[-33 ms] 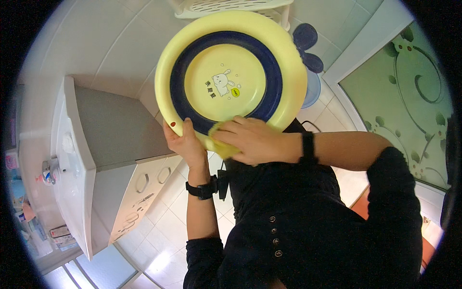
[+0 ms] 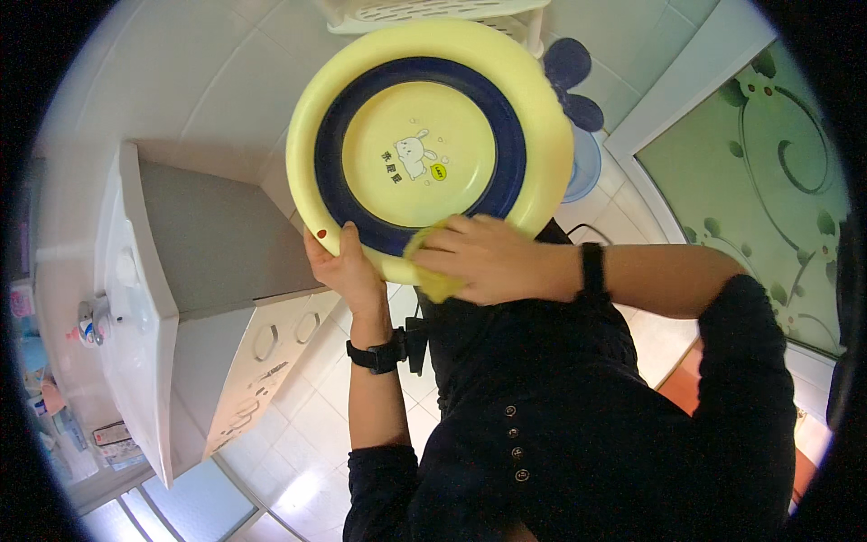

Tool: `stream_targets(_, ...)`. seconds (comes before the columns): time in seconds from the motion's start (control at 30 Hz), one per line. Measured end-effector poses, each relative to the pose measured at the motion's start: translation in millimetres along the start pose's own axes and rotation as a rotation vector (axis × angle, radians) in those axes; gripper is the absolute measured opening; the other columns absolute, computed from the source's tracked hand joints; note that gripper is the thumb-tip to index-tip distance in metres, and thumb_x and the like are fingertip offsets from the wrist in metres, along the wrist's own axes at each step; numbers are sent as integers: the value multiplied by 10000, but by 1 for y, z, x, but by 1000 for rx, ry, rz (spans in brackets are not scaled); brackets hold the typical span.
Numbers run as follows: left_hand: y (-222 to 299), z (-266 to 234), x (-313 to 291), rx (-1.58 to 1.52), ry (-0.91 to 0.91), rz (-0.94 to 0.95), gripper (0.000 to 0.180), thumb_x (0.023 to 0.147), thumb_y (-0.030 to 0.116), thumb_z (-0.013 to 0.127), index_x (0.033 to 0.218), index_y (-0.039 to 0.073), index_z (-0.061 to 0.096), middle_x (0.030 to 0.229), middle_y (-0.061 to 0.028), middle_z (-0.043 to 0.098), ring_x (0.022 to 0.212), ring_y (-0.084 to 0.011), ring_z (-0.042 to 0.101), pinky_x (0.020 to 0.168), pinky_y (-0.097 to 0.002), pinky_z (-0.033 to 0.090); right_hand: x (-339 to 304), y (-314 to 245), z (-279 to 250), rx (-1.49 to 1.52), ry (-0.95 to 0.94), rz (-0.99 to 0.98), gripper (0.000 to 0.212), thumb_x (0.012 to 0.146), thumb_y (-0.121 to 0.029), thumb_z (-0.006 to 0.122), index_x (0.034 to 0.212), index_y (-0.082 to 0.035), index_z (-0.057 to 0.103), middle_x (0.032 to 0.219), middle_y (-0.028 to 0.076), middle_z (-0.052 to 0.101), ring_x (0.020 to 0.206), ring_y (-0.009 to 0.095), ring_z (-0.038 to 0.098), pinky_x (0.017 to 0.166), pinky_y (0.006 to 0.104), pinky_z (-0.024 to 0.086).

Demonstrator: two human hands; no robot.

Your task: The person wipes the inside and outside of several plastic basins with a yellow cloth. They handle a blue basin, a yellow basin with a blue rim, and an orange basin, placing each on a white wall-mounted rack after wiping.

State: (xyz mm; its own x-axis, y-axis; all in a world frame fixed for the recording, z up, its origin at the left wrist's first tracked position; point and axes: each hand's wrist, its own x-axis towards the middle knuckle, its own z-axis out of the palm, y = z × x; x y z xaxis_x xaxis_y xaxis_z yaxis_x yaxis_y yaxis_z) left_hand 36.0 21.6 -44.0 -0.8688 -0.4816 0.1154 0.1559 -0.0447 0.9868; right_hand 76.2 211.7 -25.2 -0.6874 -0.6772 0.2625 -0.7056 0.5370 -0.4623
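A round yellow wash basin with a dark blue inner ring and a rabbit picture on its bottom is held up, its inside facing me. My left hand grips the rim at the lower left, thumb on the inner side; its other fingers are mostly hidden behind the basin. My right hand presses a yellow cloth against the rim and blue ring at the basin's lower edge. Two dark blue rounded lobes stick out from the basin's upper right.
A white washbasin on a grey cabinet stands to the left. Behind the basin is a white slotted rack. A light blue tub sits on the floor by a patterned glass door at the right.
My right hand with the cloth has moved slightly right along the rim. The basin has shifted a little to the left. My left hand keeps its grip.
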Motion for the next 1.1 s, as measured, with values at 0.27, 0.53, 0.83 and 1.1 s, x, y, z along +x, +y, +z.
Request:
stream_targets(0.27, 1, -9, 10, -61, -10, -48, 429, 789, -71, 539, 1208, -7, 475, 950, -45, 564, 777, -124, 547, 678, -252, 470, -84, 104, -89, -18, 458, 482, 335, 768, -181, 662, 1081, -92, 583, 998, 71, 618, 892, 213, 609, 729, 339, 510)
stream_targets(0.53, -5, -9, 8, -81, -70, 28, 397, 826, -36, 534, 1218, 1, 489, 1002, -45, 580, 853, -111, 550, 764, -238, 446, -58, 80, -39, 1319, 672, 731, 482, 871, -281, 645, 1242, -22, 477, 1109, 73, 613, 931, 167, 627, 794, 305, 522)
stream_targets(0.83, 57, 9, 58, 315, -162, 161, 645, 947, 263, 540, 1424, -38, 226, 1231, -160, 507, 1088, -197, 512, 907, -304, 428, 4, 45, -120, 1314, 807, 390, 441, 792, -68, 692, 1187, 25, 518, 1066, 117, 633, 924, 178, 634, 793, 304, 528)
stream_targets(1.1, 83, 87, 11, -74, -781, 271, 868, 827, 422, 663, 1426, 3, 195, 1319, -170, 444, 1251, -263, 408, 1013, -377, 359, 60, 24, -118, 774, 826, 286, 329, 775, -70, 710, 1065, 23, 586, 972, 81, 671, 848, 111, 624, 754, 283, 511)
